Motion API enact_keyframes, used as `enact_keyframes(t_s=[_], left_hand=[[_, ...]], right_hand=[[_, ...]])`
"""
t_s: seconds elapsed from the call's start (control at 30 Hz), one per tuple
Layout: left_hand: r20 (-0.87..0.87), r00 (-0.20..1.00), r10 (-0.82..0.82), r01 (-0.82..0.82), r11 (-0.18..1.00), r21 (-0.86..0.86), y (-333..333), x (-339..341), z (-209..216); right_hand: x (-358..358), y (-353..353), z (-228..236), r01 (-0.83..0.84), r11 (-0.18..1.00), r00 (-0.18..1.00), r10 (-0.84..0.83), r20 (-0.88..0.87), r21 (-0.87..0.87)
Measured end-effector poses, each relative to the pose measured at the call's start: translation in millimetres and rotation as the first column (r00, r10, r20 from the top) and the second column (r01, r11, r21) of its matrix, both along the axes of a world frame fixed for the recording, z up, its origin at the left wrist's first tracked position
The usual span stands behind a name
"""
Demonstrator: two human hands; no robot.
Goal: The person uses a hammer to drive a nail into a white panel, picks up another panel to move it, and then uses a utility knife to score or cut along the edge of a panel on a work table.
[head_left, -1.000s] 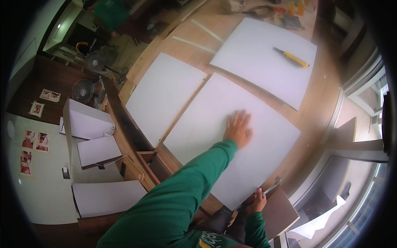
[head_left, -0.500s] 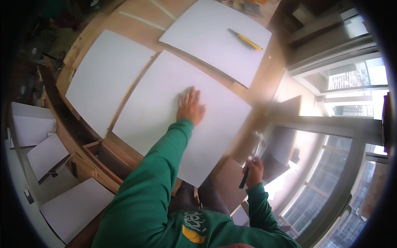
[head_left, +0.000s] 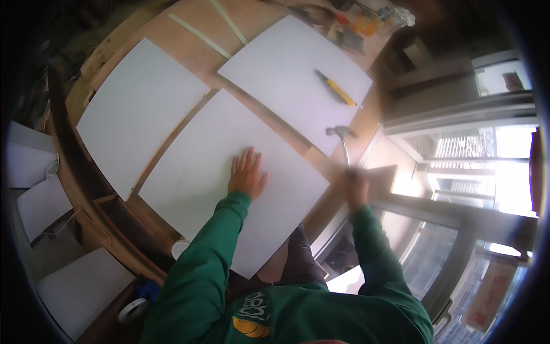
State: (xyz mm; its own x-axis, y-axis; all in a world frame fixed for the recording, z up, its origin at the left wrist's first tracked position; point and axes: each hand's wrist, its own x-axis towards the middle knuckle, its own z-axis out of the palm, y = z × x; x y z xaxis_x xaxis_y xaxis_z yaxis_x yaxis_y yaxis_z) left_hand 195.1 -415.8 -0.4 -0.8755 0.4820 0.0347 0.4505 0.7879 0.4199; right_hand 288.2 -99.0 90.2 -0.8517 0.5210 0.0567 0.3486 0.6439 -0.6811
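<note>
Bench (head_left: 269, 23) — wooden, wide, carrying three white panels. The near panel (head_left: 229, 172) lies under your left hand (head_left: 247, 175); its long axis runs from your body away to the upper left. A second panel (head_left: 137, 109) sits off to the left of those fingers, a third (head_left: 292, 74) beyond them, apart from the near one by a strip of bare wood.

Your left hand is flat, fingers (head_left: 246, 157) spread and pressed on the near panel, gripping nothing. It is the hand on the board.

Your right hand (head_left: 354, 186) is closed around the handle of a hammer (head_left: 344, 146), just off the near panel's right-hand corner. The handle's long axis runs up and away from the fist; the steel head (head_left: 340, 132) points left, over the near edge of the far panel. The hand is blurred, so the exact hold is hard to read.

Smaller — a yellow utility knife (head_left: 336, 89) lies on the far panel, beyond the hammer head, slanting down to the right.
</note>
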Motion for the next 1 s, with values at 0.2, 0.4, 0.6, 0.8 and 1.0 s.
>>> enact_keyframes(t_s=[0.2,0.4,0.6,0.8,1.0], left_hand=[[-0.019,0.999,0.028,-0.029,0.999,-0.028,10,-1,2],[-0.025,0.999,0.021,-0.024,0.995,-0.100,12,-4,6],[-0.010,0.999,0.044,-0.045,0.991,-0.124,19,-5,7],[-0.013,0.999,0.043,-0.044,0.993,-0.109,20,-4,7],[-0.036,0.998,0.051,-0.056,0.989,-0.135,13,-1,9]], right_hand=[[-176,44,-69,-0.160,0.986,0.987,0.160,-0.014,-0.053],[-278,39,-94,-0.226,0.972,0.974,0.226,0.000,-0.071],[-294,43,-95,-0.280,0.955,0.952,0.289,0.103,-0.093],[-297,55,-116,-0.326,0.945,0.940,0.322,0.111,0.019],[-299,55,-125,-0.362,0.898,0.931,0.336,0.139,0.252]])
